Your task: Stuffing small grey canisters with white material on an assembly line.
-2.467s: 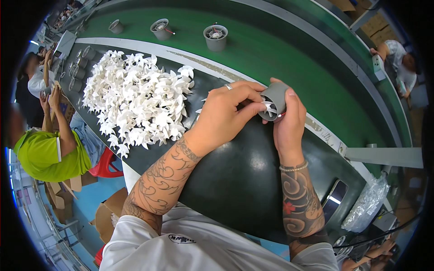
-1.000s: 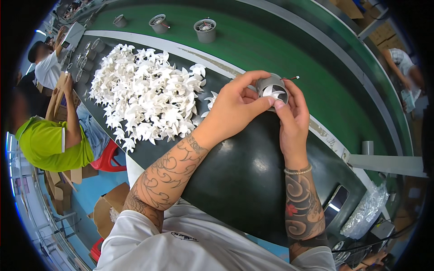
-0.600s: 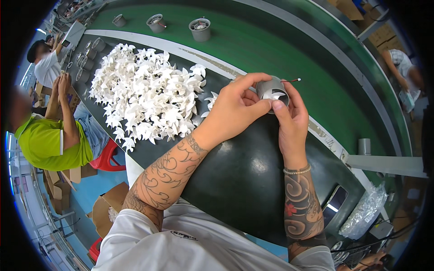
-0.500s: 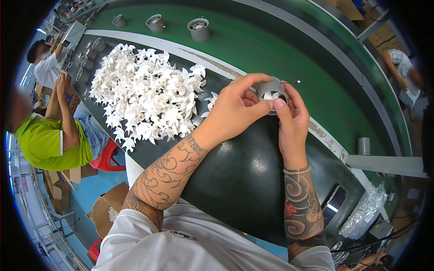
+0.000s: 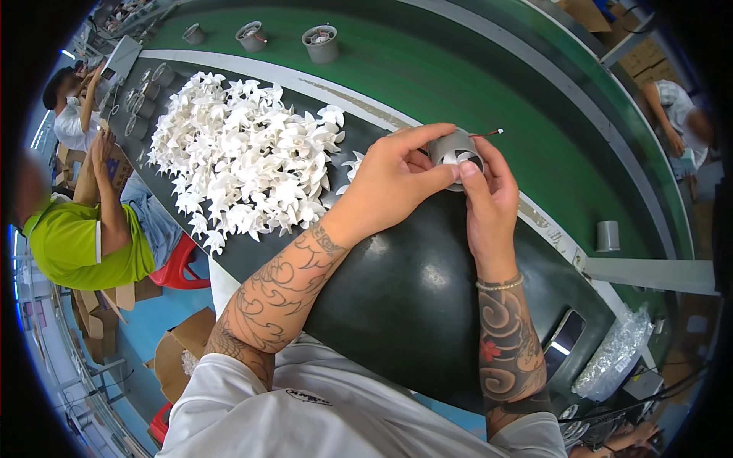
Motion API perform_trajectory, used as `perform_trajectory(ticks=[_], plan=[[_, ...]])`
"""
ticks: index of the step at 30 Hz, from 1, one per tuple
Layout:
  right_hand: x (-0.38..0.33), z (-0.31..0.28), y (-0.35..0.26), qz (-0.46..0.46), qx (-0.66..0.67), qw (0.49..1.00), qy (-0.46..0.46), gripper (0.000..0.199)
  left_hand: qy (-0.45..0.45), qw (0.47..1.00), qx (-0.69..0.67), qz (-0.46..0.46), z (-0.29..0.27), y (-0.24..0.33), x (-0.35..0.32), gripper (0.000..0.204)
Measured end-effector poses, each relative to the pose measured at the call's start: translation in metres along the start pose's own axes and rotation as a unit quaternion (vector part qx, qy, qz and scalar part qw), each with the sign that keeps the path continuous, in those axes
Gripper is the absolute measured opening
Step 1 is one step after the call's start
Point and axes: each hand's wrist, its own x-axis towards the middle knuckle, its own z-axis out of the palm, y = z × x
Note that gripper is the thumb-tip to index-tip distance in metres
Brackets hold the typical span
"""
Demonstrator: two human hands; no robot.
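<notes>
Both my hands hold a grey round fan housing [image 5: 453,145] above the far edge of the dark table. My left hand [image 5: 401,172] grips its left side, fingers over the top and thumb at the near opening. Around its right side curls my right hand [image 5: 491,198], with its thumb pressed at the same opening. A white fan impeller [image 5: 463,157] shows partly inside the housing; my thumbs hide some of it. A thin red and black wire with a white plug [image 5: 500,131] sticks out to the right. Loose white impellers [image 5: 353,166] lie just left of my left hand.
A large heap of white impellers [image 5: 244,160] covers the table's left part. Several grey housings stand on the green conveyor, one [image 5: 319,44] at the far side, another [image 5: 608,236] at right. A phone [image 5: 566,340] and clear plastic bag [image 5: 613,355] lie at right. Co-workers sit at left.
The grey housings on the far conveyor have shifted left, and the one at right has moved slightly left. My hands stay on the held housing, having moved a little left and up in view.
</notes>
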Motion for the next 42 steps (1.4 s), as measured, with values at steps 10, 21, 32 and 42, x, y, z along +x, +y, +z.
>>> perform_trajectory(ticks=[10,21,32,42], plan=[[0.0,0.005,0.004,-0.036,-0.056,0.992,0.107,0.05,0.118,0.967,0.158,0.159,0.008,0.005,-0.004,0.031],[0.012,-0.014,0.016,-0.057,-0.082,0.965,0.242,0.07,0.02,0.769,0.637,0.061,-0.039,0.023,-0.037,0.033],[0.009,-0.012,0.009,-0.083,-0.052,0.956,0.277,0.032,0.018,0.914,0.389,0.111,-0.015,0.01,-0.019,0.028],[0.0,-0.041,-0.001,-0.195,-0.36,0.874,0.26,0.041,-0.001,0.954,0.161,0.253,0.045,-0.025,-0.031,0.019]])
